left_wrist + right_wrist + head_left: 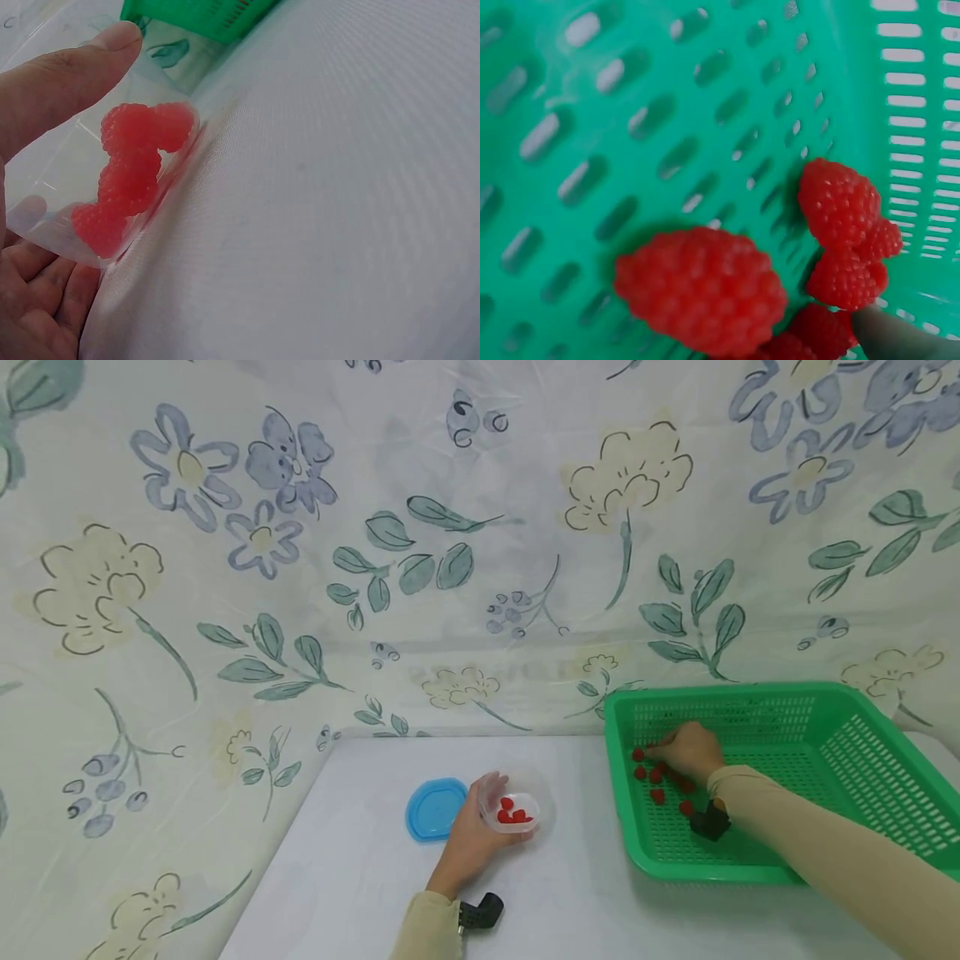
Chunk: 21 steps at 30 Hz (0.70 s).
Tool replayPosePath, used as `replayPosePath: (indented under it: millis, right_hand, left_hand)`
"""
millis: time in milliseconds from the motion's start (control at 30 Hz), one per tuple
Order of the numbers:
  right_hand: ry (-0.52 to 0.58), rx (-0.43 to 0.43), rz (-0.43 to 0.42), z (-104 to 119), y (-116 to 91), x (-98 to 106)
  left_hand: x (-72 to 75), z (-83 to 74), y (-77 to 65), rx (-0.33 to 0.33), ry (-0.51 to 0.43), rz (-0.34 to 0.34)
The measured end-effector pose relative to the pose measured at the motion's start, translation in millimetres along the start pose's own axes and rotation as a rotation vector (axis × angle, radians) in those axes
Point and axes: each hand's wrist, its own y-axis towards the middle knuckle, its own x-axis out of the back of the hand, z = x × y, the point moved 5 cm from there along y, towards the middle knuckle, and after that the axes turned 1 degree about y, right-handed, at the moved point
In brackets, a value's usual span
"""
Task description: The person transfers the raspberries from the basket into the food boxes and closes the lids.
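My left hand (477,831) holds a small clear plastic tub (536,793) on the white table, thumb on one side and fingers on the other. Several red raspberries (129,180) lie inside, seen through its wall in the left wrist view. Over in the green basket (626,827), my right hand (692,753) reaches down near the left wall. One fingertip (892,337) touches the raspberries (844,277) clustered there; whether the hand pinches one is hidden. A larger-looking raspberry (701,289) lies close to the right wrist camera.
A blue lid (435,810) lies flat just left of the tub. The basket has slotted, raised walls and stands at the table's right. Behind the table (570,893) hangs a flower-patterned cloth (510,452). Both wrists carry small black cameras (482,912).
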Motion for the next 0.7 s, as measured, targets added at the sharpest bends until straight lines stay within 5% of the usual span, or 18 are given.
replayPosePath:
  millis: [700]
  right_hand:
    - [0.026,0.024,0.071,15,-2,7]
  left_hand:
    - [0.7,-0.3,-0.8,0.001,0.001,0.002]
